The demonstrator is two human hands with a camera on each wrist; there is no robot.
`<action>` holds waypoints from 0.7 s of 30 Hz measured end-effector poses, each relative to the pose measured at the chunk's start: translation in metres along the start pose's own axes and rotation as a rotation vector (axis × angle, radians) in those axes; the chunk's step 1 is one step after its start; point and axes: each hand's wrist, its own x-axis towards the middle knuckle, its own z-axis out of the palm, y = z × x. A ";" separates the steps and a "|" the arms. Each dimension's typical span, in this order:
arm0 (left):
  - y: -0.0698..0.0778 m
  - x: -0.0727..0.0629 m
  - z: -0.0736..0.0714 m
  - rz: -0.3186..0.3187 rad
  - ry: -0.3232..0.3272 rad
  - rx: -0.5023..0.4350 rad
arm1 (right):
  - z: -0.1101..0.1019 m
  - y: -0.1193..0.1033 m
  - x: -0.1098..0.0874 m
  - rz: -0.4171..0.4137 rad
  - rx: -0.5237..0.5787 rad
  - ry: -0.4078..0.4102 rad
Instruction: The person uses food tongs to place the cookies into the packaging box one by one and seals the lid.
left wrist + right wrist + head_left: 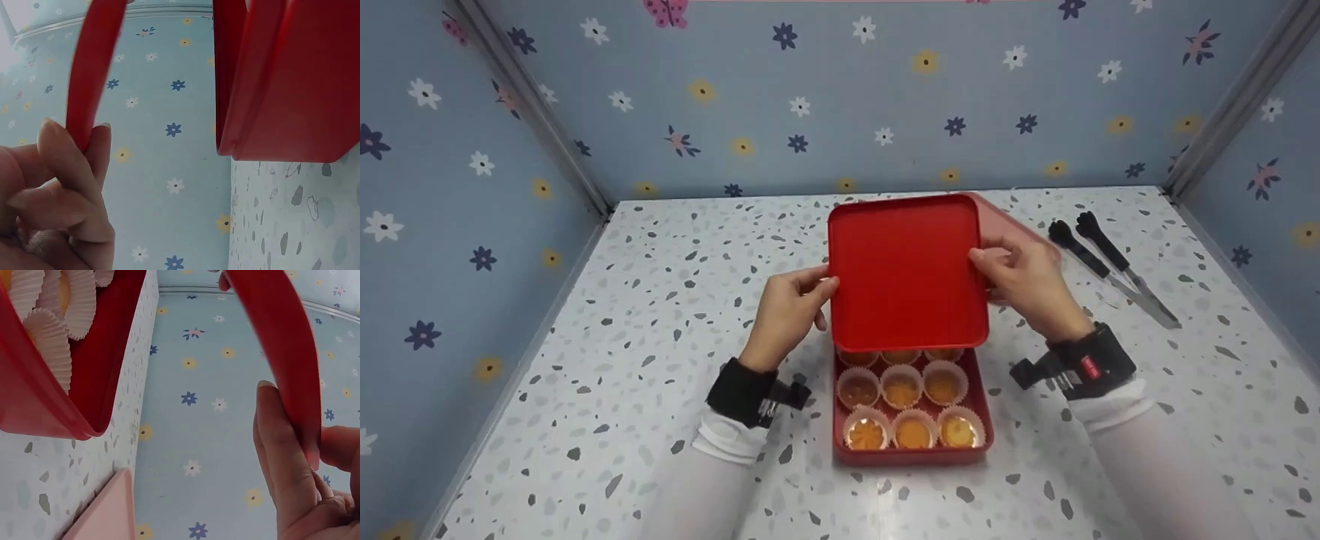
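Both hands hold a square red lid [907,274] tilted above a red box [915,456]. My left hand [791,311] pinches its left edge between thumb and fingers; my right hand [1026,281] pinches the right edge the same way. In the wrist views the lid stands apart from the box, with a gap between them. Inside the box sit rows of small yellow-orange cakes in pleated paper cups, such as a cake [913,433] in the front row. The lid hides the back part of the box in the head view.
A pink tray or board [1011,225] lies behind the lid, partly covered by it and my right hand. To the right rest metal tongs [1117,274] with black handles on the speckled table [697,300]. Flower-patterned panels [840,97] enclose the back and sides.
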 end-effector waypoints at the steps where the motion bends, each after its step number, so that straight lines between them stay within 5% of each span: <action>1: 0.000 -0.002 -0.001 0.018 0.007 -0.001 | 0.001 -0.001 -0.003 -0.032 0.002 0.002; 9: 0.012 -0.013 -0.005 0.254 0.043 0.017 | 0.003 -0.012 -0.032 -0.261 0.033 0.136; 16: 0.014 -0.020 -0.012 0.479 0.117 0.042 | 0.001 -0.010 -0.042 -0.384 0.292 0.135; 19: 0.016 -0.024 -0.016 0.466 0.118 -0.016 | 0.000 -0.010 -0.043 -0.344 0.284 0.100; 21: 0.017 -0.026 -0.018 0.400 0.110 -0.068 | -0.001 -0.010 -0.044 -0.304 0.242 0.075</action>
